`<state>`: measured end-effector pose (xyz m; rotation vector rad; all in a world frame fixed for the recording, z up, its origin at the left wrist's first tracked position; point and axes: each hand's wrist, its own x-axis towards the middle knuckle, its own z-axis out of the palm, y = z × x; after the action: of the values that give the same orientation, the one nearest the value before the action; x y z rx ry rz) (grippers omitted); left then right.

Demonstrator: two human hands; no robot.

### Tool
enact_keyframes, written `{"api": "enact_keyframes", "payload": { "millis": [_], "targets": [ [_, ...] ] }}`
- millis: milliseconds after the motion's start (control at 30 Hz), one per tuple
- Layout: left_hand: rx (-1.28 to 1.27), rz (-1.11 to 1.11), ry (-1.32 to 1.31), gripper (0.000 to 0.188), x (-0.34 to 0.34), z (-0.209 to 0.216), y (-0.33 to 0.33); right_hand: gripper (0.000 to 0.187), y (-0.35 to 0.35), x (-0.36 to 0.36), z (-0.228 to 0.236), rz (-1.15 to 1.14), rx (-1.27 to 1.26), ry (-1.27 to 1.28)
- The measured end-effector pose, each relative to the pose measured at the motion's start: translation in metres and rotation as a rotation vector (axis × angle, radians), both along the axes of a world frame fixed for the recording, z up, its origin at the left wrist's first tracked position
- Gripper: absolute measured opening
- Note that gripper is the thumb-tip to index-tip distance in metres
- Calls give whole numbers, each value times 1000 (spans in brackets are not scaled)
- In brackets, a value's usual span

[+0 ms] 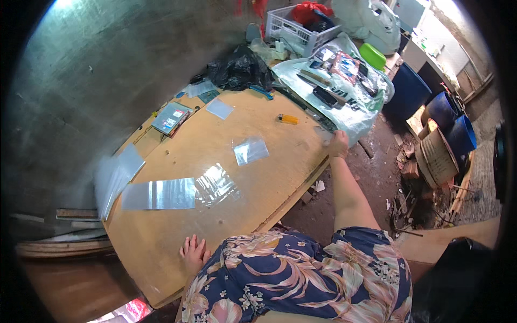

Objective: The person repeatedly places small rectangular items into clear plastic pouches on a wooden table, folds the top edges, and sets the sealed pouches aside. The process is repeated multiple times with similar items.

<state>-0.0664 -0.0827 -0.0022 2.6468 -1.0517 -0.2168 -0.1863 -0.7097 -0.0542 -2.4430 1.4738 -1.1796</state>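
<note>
The tan wooden surface (156,258) bears a stack of clear plastic sheets (123,172) at its left edge, a long clear strip (158,194) beside a crinkled sheet (217,184), a smaller sheet (251,151), a yellow lighter (288,119), a labelled grey box (172,118) and a black plastic bag (239,69).

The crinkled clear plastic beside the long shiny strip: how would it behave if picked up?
The crinkled clear plastic would probably flop: it looks thin and wrinkled. As clear film, it seems light; its glossy surface may be slippery.

Right hand (338,144) — grasp unclear
</note>
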Motion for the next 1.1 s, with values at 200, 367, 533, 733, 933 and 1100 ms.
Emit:
{"api": "enact_keyframes", "payload": {
  "millis": [200, 367, 533, 733, 933, 1100],
  "targets": [
    [-266, 36, -191, 19, 4, -9, -19, 7, -13, -12, -23, 166, 13, 117],
    [-370, 223, -299, 7, 3, -19, -31, 9, 9, 1, 10, 256, -186, -16],
    [-352, 148, -476, 12, 23, 21, -41, 40, 148, 71, 92, 837, 181, -136],
    [-355, 148, -226, 21, 11, 116, -60, 49, 349, 125, 184, 1769, 244, 410],
    [-391, 404, 505, 26, -2, 182, 54, 24, 390, 169, 208, 1929, 341, 971],
    [-216, 680, 451, 16, 14, 168, 152, 20, 476, 234, 190, 1953, 161, 1132]
  ]
}}
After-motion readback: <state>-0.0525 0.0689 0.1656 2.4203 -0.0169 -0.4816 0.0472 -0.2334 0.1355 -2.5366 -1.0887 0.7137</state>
